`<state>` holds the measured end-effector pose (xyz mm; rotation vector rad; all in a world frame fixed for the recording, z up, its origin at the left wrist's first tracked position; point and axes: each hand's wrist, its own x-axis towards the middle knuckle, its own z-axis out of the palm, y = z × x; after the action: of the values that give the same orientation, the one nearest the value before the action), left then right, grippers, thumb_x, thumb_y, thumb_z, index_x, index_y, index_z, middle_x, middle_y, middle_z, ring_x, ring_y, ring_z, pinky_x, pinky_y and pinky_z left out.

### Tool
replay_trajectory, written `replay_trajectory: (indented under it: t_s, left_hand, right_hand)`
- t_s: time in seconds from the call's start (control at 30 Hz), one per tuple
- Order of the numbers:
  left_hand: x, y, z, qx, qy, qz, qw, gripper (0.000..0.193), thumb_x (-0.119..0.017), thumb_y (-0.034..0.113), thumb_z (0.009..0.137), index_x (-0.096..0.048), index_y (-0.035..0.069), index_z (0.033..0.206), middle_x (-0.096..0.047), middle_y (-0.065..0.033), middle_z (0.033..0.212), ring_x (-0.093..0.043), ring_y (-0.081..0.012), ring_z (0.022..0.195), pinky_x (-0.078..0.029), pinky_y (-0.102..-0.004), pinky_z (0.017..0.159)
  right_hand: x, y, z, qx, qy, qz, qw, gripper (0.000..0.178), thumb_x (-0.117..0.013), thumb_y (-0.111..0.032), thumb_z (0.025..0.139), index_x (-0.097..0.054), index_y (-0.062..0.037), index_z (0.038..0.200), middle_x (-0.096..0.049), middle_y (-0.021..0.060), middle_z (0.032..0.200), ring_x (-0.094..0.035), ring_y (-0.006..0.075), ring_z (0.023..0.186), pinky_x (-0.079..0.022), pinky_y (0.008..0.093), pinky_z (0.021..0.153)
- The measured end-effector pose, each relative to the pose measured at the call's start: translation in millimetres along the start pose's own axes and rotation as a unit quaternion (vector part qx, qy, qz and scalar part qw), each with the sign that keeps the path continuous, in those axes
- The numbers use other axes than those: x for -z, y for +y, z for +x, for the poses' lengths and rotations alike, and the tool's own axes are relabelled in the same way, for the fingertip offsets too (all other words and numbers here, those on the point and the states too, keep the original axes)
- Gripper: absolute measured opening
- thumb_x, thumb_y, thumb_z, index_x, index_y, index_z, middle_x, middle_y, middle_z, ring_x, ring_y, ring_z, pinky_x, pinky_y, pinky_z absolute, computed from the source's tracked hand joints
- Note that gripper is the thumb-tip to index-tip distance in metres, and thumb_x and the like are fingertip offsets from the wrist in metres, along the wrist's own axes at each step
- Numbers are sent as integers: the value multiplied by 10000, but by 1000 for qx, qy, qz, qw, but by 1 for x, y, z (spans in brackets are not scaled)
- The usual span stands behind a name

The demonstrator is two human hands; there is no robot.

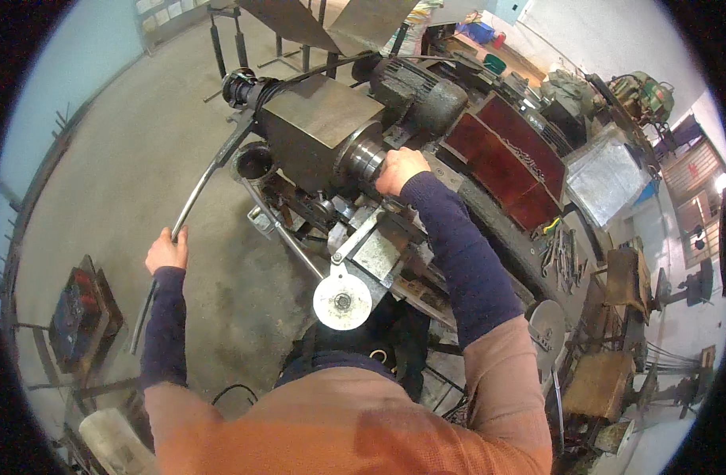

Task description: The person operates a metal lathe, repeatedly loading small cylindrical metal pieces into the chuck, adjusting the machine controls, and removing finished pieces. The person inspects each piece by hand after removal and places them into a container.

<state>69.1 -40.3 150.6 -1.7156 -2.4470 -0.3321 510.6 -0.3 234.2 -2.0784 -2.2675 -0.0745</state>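
Observation:
My left hand [167, 250] is closed around a long metal lever [198, 188], which slants up to the far end of a lathe's headstock [319, 111]. On the headstock's near side, a shiny round spindle nose [364, 158] sticks out. My right hand [401, 171] is closed at the front of this spindle nose, fingers curled. Whatever lies inside those fingers is hidden. Below the spindle sits the machine's carriage [379, 255], with a pale round disc [343, 302] on an arm close to my body. A second metal bar [295, 252] runs beside the carriage.
An electric motor [422, 95] stands behind the headstock. To the right are a dark red open tray [509, 158], several wrenches [565, 257] and a silvery sheet-metal piece [608, 174]. A dark metal block [81, 317] stands on the floor at left.

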Motion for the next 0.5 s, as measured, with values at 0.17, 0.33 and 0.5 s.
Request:
replay_trajectory:
  t_s: [0.17, 0.33, 0.5]
  left_hand:
    - [-9, -10, 4, -19, 28, 18, 999, 346, -502, 434, 810, -533, 90, 821, -626, -159, 750, -608, -372, 725, -470, -474, 612]
    - [-15, -10, 5, 13, 20, 24, 999, 274, -493, 379, 807, -534, 117, 874, -632, -128, 792, -605, -358, 746, -470, -464, 613]
    - [-20, -10, 7, 2, 30, 37, 999, 270, -487, 388, 810, -532, 129, 869, -630, -120, 781, -606, -355, 738, -467, -468, 603]
  right_hand:
    - [14, 27, -79, 186, 299, 162, 922, 335, -580, -155, 512, -681, -99, 827, -626, 67, 870, -520, 292, 919, -421, 388, 800]
    - [-9, 49, -183, 109, 259, 391, 876, 525, -583, -405, 589, -670, -68, 981, -613, 133, 1070, -520, 305, 1000, -412, 387, 866]
    - [-11, 49, -216, 70, 298, 395, 866, 573, -570, -480, 634, -663, -31, 979, -617, 135, 1076, -524, 307, 992, -390, 391, 890]
